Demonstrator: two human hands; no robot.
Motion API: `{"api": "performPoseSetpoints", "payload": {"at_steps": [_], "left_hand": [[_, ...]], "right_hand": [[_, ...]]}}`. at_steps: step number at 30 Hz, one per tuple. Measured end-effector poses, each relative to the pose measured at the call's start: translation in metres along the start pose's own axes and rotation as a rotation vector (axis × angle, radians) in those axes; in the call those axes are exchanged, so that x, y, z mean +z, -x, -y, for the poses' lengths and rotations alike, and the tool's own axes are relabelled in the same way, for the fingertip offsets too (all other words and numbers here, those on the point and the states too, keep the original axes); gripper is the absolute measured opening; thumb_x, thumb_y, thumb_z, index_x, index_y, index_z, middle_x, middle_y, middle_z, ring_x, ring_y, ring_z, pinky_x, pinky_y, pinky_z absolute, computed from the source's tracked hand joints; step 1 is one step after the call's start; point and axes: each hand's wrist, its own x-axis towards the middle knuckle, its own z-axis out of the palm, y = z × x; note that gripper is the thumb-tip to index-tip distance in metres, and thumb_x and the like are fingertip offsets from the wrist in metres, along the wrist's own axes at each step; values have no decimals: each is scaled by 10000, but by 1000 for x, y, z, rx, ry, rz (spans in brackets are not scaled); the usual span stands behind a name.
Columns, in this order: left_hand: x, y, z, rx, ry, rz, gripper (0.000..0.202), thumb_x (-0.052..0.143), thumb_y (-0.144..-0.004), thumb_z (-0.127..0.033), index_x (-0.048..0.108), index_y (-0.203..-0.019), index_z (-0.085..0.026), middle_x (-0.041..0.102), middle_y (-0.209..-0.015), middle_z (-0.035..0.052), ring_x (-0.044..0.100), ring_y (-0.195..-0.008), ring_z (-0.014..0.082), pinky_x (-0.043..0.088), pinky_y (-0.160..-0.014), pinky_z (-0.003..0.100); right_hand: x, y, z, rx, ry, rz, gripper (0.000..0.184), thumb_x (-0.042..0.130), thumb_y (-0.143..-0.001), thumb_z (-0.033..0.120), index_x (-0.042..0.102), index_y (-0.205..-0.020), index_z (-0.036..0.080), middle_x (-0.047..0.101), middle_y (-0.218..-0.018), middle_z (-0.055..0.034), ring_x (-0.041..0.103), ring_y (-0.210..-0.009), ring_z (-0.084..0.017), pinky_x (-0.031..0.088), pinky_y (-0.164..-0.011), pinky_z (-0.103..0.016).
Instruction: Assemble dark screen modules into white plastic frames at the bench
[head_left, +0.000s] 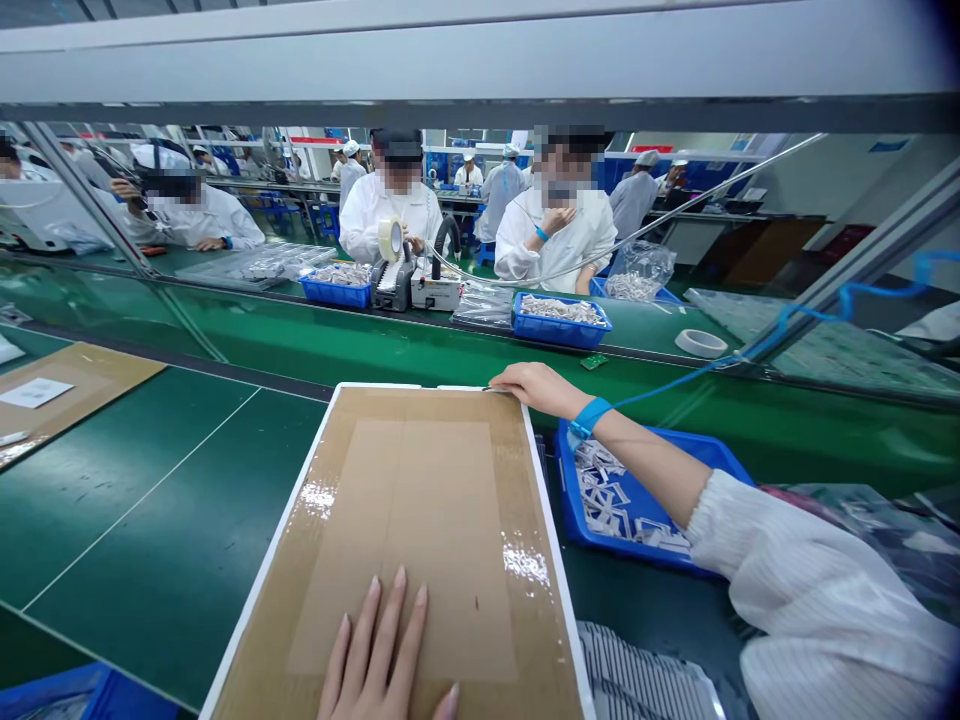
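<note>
A brown cardboard board (427, 500), covered with shiny clear tape and bordered in white, lies in front of me on the bench. My left hand (375, 660) rests flat on its near part, fingers spread and holding nothing. At the board's far right corner is my right hand (536, 388), its fingers pinched together at the white edge. Whatever thin thing they grip there is too small to make out. A blue wrist strap (590, 418) with a cord circles my right wrist. Under that forearm stands a blue tray (645, 548) with small white frame-shaped parts (600, 490).
Striped strips (645, 675) lie right of the board. Another taped board (90, 385) lies at left, and a blue bin (90, 690) is at lower left. Across the green divider, co-workers sit behind blue trays (559, 330), a tape dispenser (394, 275) and a tape roll (701, 344).
</note>
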Motion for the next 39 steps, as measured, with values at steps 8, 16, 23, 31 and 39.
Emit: {"api": "performPoseSetpoints", "payload": {"at_steps": [8, 16, 23, 31, 39], "left_hand": [[-5, 0, -2, -59, 4, 67, 787, 481, -785, -442, 123, -1470, -294, 463, -1411, 86, 299, -1351, 356, 222, -1072, 576], [-9, 0, -4, -72, -13, 78, 786, 475, -789, -435, 118, -1473, -279, 444, -1420, 112, 303, -1347, 359, 234, -1061, 580], [-13, 0, -3, -81, -16, 85, 768, 457, -807, -426, 113, -1475, -265, 409, -1435, 142, 318, -1332, 376, 242, -1047, 590], [-12, 1, -5, -119, -19, 97, 799, 472, -793, -440, 93, -1475, -272, 373, -1459, 140, 292, -1352, 361, 232, -1060, 580], [-12, 0, -6, -130, -17, 109, 825, 478, -783, -450, 65, -1476, -277, 383, -1451, 144, 298, -1348, 370, 231, -1058, 591]], "right_hand": [[-4, 1, -1, -28, 24, 30, 291, 464, -860, 129, 701, -993, 231, 709, -944, -45, 633, -904, -190, 452, -760, -261], [-6, 10, -7, -33, 69, 38, 291, 457, -873, 159, 689, -1034, 229, 708, -963, -48, 633, -916, -198, 456, -777, -274], [-10, 14, -8, -44, 129, 76, 311, 440, -866, 126, 697, -1003, 233, 712, -928, -42, 642, -880, -191, 445, -720, -250], [-16, 18, -14, -79, 162, 88, 305, 434, -867, 121, 692, -1010, 202, 723, -960, -55, 663, -860, -194, 457, -688, -252], [-24, 31, -20, -94, 200, 104, 310, 426, -876, 123, 676, -1048, 183, 719, -992, -66, 668, -892, -202, 489, -718, -273]]}}
